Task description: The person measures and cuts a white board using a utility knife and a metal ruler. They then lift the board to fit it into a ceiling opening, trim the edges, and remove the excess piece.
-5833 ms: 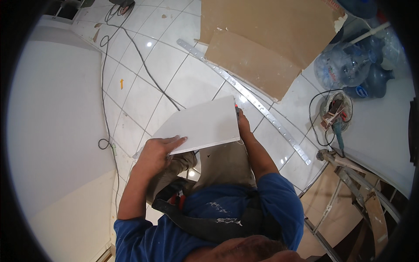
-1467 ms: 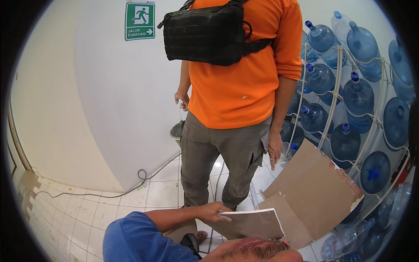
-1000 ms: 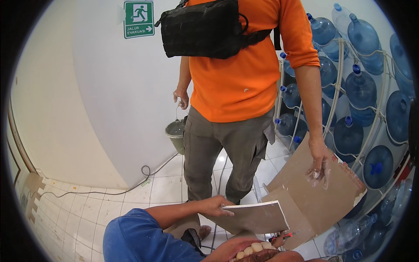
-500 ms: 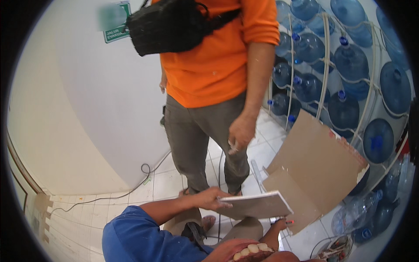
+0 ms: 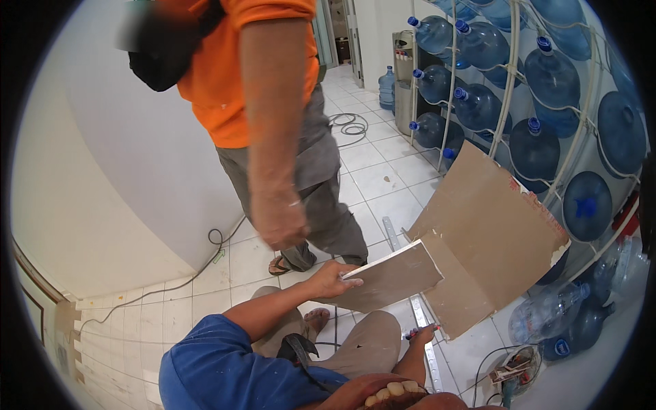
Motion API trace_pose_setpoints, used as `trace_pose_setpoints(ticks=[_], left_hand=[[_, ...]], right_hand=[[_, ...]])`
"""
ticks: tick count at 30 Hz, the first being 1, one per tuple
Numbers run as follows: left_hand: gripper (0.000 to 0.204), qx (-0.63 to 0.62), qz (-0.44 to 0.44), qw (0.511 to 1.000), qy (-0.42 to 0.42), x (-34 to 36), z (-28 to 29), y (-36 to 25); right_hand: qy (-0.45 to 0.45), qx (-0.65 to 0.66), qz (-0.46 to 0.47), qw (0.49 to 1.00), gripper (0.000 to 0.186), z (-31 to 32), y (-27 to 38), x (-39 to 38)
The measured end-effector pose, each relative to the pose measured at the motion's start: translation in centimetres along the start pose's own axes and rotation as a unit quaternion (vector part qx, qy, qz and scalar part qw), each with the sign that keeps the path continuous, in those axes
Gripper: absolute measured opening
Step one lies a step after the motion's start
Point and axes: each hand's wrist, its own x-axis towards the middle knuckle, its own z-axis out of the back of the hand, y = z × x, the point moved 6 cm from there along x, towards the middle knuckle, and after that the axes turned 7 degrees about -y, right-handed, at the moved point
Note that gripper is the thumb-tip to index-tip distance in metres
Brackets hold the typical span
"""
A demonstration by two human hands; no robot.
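My left hand [image 5: 333, 283] grips a cut rectangular board [image 5: 389, 277], grey-brown on its broad face with a white edge, held tilted in front of my bent knees. Low at the right, my right hand [image 5: 422, 334] is closed on a small red-and-dark tool [image 5: 413, 334], beside a perforated metal strip [image 5: 430, 362] on the floor. Larger brown sheets [image 5: 492, 239] lie just beyond the board. A co-worker in an orange top [image 5: 215, 116] stands over me; their lowered, blurred hand [image 5: 279, 220] is above my left hand.
A white rack [image 5: 512, 68] of blue water jugs [image 5: 550, 78] fills the right side, with loose jugs [image 5: 547, 318] below and a cluttered bucket [image 5: 519, 372]. A dispenser [image 5: 403, 82] stands behind, along a passage. A pale wall [image 5: 102, 171] is at left; cables [image 5: 219, 236] lie on the tiles.
The co-worker has shifted leftward in view, bringing the passage into sight. Since the oldest frame, the board in my left hand has turned from white face up to showing its grey-brown face.
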Motion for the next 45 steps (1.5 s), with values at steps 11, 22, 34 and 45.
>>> trace_pose_setpoints(ticks=[11, 22, 34, 45], left_hand=[[0.044, 0.035, 0.030, 0.998, -0.040, 1.5, 1.6, 1.7], [0.037, -0.026, 0.119, 0.992, 0.018, 3.2, 1.8, 3.1], [0.046, 0.002, 0.162, 0.987, 0.022, 3.1, 4.0, 5.3], [0.065, -0.076, 0.142, 0.986, 0.030, 3.1, 2.1, 2.5]], right_hand=[[0.193, 0.070, 0.222, 0.953, 0.032, -8.8, 17.3, -12.4], [0.275, -0.011, 0.255, 0.927, 0.029, -8.9, 22.3, -16.1], [0.326, -0.235, 0.352, 0.846, 0.043, -10.0, 22.2, -18.7], [0.415, -0.209, 0.321, 0.825, 0.043, -10.6, 16.6, -29.0]])
